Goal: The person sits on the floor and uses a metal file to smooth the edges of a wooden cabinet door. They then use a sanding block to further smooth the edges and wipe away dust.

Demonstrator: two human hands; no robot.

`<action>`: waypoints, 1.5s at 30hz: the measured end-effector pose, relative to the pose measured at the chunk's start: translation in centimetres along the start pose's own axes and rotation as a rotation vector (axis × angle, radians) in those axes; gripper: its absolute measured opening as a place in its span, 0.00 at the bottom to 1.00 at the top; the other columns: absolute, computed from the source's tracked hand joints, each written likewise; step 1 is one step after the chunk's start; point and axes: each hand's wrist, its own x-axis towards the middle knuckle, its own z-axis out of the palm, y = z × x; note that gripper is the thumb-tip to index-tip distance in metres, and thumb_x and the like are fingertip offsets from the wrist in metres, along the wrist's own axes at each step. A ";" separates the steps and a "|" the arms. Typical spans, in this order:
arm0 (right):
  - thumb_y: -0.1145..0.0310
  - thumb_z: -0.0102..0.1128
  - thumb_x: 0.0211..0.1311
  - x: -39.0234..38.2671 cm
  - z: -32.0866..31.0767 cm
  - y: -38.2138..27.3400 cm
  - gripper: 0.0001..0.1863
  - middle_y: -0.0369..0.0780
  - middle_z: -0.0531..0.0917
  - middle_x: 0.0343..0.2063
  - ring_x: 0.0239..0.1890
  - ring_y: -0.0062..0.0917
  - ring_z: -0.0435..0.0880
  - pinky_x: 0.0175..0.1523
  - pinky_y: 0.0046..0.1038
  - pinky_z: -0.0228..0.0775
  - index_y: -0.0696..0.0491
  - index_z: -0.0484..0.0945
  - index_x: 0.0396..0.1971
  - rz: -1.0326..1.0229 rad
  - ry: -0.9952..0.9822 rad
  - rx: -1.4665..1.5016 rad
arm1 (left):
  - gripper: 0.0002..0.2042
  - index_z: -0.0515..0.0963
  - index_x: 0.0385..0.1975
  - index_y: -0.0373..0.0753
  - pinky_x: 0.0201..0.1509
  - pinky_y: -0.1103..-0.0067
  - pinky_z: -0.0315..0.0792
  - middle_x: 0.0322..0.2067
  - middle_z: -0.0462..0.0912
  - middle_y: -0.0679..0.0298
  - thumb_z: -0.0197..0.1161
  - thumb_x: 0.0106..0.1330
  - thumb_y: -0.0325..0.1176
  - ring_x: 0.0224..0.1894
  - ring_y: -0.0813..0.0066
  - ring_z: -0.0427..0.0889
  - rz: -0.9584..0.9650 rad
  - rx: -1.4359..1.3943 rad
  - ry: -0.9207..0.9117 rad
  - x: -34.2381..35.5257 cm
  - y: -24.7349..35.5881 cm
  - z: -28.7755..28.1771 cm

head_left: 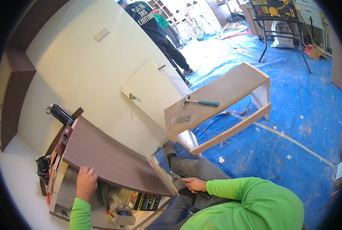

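My left hand (pixel 87 181) has its fingers curled over the near edge of a dark brown wood-grain cabinet panel (pixel 109 155). Below that edge the cabinet is open, and a black-and-yellow adhesive can (pixel 147 202) and other items show inside. Close to my legs, my right hand (pixel 196 184) is closed round a slim tool with a dark handle (pixel 204 195); its pale tip points toward the panel's right end, and its exact kind is unclear. A claw hammer (pixel 203 102) with a teal grip and a flat metal plate (pixel 181 119) lie on a wooden bench-like frame (pixel 220 92).
A black bottle (pixel 60 114) and a dark red tool (pixel 64 140) rest along the cabinet's far-left end. A white door panel (pixel 151 96) leans on the wall. Blue sheeting (pixel 278 153) covers the floor. A person (pixel 148 27) stands farther back, near a yellow-black machine (pixel 274 9) on a stand.
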 end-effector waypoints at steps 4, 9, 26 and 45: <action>0.79 0.45 0.68 0.0 0.9 0.4 0.35 0.37 0.74 0.20 0.17 0.26 0.75 0.22 0.30 0.73 0.43 0.58 0.75 0.007 0.021 -0.033 | 0.03 0.78 0.23 0.41 0.51 0.66 0.68 0.29 0.77 0.64 0.61 0.50 0.31 0.41 0.61 0.75 0.002 -0.018 -0.030 -0.4 0.4 -0.2; 0.77 0.46 0.71 0.2 1.1 1.5 0.34 0.39 0.74 0.20 0.16 0.28 0.75 0.22 0.33 0.73 0.43 0.56 0.76 -0.030 -0.097 0.083 | 0.04 0.79 0.25 0.41 0.52 0.66 0.68 0.31 0.78 0.64 0.61 0.51 0.31 0.42 0.61 0.75 -0.006 0.010 0.002 -0.6 0.1 0.1; 0.61 0.59 0.71 -0.6 2.5 -11.1 0.13 0.38 0.80 0.21 0.18 0.22 0.78 0.23 0.26 0.71 0.57 0.74 0.40 -0.092 0.065 0.089 | 0.14 0.76 0.19 0.39 0.43 0.62 0.68 0.21 0.75 0.57 0.62 0.67 0.38 0.31 0.54 0.76 -0.183 -0.920 0.166 0.2 25.0 9.7; 0.77 0.55 0.61 -0.9 4.3 -9.8 0.06 0.37 0.72 0.20 0.18 0.25 0.74 0.23 0.26 0.65 0.58 0.74 0.38 0.427 -0.067 0.102 | 0.32 0.67 0.68 0.42 0.76 0.57 0.53 0.72 0.63 0.58 0.60 0.60 0.29 0.75 0.58 0.59 -0.681 -0.891 -0.100 1.8 36.3 20.2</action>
